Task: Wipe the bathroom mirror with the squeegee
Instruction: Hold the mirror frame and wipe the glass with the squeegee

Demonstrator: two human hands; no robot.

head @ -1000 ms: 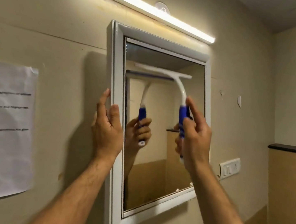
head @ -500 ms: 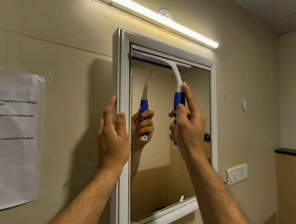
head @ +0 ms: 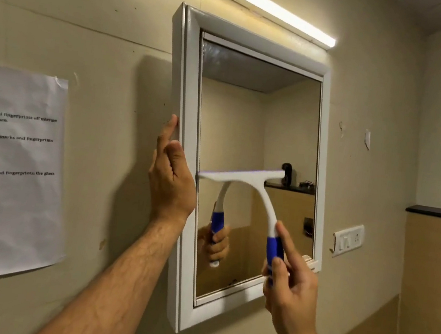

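A white-framed mirror (head: 289,125) hangs on the beige wall. The squeegee (head: 256,184) is white with a blue grip; its blade lies flat across the glass about halfway down, spanning the left and middle of the mirror. My right hand (head: 289,288) is closed around the blue grip near the mirror's lower right, index finger stretched along the handle. My left hand (head: 171,180) presses on the left side of the frame, fingers pointing up. The glass reflects the squeegee and my right hand.
A printed paper sheet (head: 9,167) is taped to the wall left of the mirror. A lit tube light (head: 263,4) runs above the frame. A switch plate (head: 347,239) sits to the right, and a dark ledge (head: 440,212) tops the tan wall panel.
The squeegee rose to the mirror's top edge, then swept down to mid-height, my right hand dropping with it. My left hand stayed on the frame's left side.
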